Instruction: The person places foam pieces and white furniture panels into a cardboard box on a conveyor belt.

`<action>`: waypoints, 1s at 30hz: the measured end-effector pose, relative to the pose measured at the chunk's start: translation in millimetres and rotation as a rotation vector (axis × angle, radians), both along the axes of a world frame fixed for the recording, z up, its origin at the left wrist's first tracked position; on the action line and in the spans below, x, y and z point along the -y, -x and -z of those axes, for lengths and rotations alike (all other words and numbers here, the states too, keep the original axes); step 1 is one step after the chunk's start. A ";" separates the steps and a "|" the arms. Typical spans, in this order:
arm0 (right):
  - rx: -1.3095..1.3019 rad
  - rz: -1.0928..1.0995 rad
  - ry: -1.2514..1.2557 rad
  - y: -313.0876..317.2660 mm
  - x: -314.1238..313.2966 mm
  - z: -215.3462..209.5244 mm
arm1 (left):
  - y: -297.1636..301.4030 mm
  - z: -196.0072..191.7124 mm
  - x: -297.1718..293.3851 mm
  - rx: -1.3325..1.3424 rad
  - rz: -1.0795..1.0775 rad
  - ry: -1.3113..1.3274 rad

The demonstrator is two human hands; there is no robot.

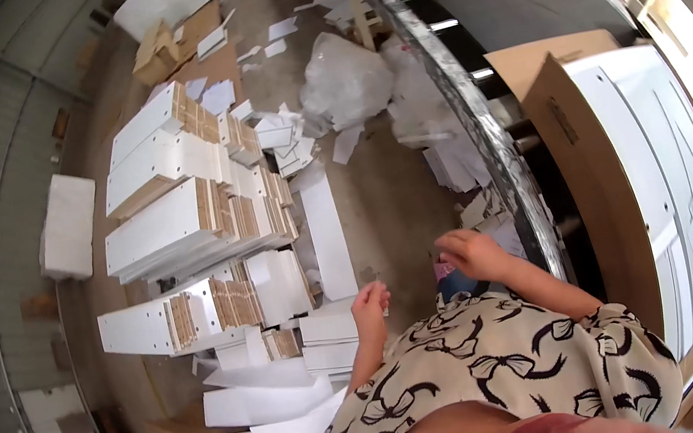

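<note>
Lower centre: left hand [370, 305], right hand [474, 254], both curled; whether clamped, I cannot tell. Centre left: white panels [157, 230], stacked, I judge, for reach.

Plastic bags [346, 79] lie on the floor [387, 187], 1 white block [69, 226] near the wall [3, 162].

Cream shirt [476, 350] with black bow print, white boards [159, 237], brown box [610, 193], grey-brown floor [389, 201]
</note>
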State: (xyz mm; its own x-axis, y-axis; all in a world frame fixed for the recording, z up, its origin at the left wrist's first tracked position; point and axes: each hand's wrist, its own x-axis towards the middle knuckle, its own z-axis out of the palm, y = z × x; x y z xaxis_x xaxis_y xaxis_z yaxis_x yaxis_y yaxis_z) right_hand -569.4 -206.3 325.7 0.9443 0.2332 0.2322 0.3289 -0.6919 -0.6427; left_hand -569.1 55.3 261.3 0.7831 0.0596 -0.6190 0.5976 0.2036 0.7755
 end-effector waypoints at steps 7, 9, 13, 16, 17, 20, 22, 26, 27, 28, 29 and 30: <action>-0.232 -0.057 -0.004 -137.1 -9.1 -1.9 | -76.0 -30.8 -34.3 0.272 -0.054 -0.199; -0.226 -0.211 0.103 -171.8 -20.2 -7.1 | -58.9 -33.8 -57.6 0.156 -0.191 -0.215; -0.154 -0.451 0.062 -217.4 -76.9 9.3 | -36.9 -4.0 -110.1 -0.089 -0.434 -0.125; -0.177 -0.521 0.013 -224.1 -155.6 -8.3 | -22.8 1.2 -188.9 -0.162 -0.690 -0.211; -0.173 -0.551 0.029 -227.0 -175.1 -5.1 | -20.9 18.2 -207.5 -0.197 -0.645 -0.332; -0.309 -0.615 0.017 -225.5 -210.7 7.9 | -10.0 63.4 -237.0 -0.224 -0.529 -0.637; -0.454 -0.743 -0.074 -219.5 -259.5 -2.3 | 2.5 57.3 -265.9 -0.278 -0.545 -0.674; -0.602 -0.943 -0.013 -230.3 -283.0 26.7 | 74.1 86.0 -238.6 -0.501 -0.592 -0.605; -0.638 -0.921 0.094 -239.0 -283.3 44.1 | 92.0 87.7 -225.0 -0.568 -0.581 -0.544; -0.657 -0.878 0.181 -248.0 -300.3 54.0 | 105.7 60.6 -236.6 -0.623 -0.502 -0.598; -0.564 -0.930 0.254 -267.9 -289.4 86.9 | 108.1 49.1 -222.4 -0.633 -0.528 -0.593; -0.478 -0.973 0.323 -284.2 -273.9 115.3 | 117.7 37.7 -207.8 -0.627 -0.552 -0.574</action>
State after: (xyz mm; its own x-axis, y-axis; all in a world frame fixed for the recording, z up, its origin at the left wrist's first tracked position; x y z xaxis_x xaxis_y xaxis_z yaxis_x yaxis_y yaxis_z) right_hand -285.2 67.6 210.3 0.3048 0.9011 -0.3085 0.5864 -0.4328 -0.6847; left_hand -686.8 263.1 223.5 0.0999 0.7330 -0.6729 0.8655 0.2696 0.4222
